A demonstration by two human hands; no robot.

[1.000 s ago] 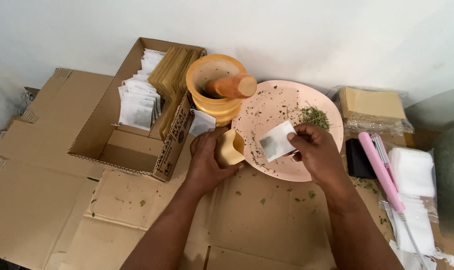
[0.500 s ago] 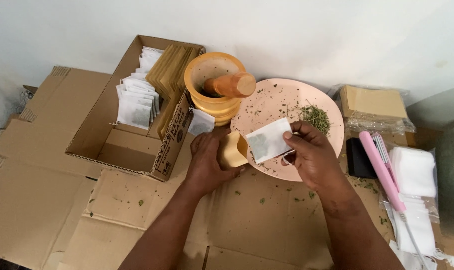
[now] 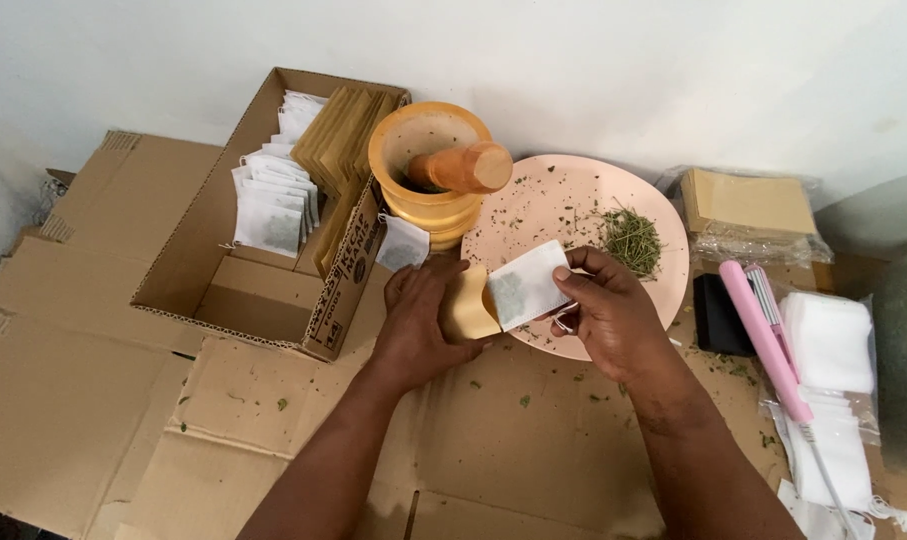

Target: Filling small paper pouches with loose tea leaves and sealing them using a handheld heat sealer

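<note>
The filled tea bag (image 3: 526, 285) is pinched in your right hand (image 3: 613, 320) over the pink plate (image 3: 573, 200); your left hand (image 3: 418, 320) holds a tan envelope (image 3: 468, 305) open beside it, bag not yet inside.

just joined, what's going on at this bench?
A person's right hand holds a white filled tea bag at the mouth of a small tan paper envelope held in the left hand. This happens over the edge of a pink round plate scattered with dried green herbs. A cardboard box beside them holds more bags and envelopes.
</note>
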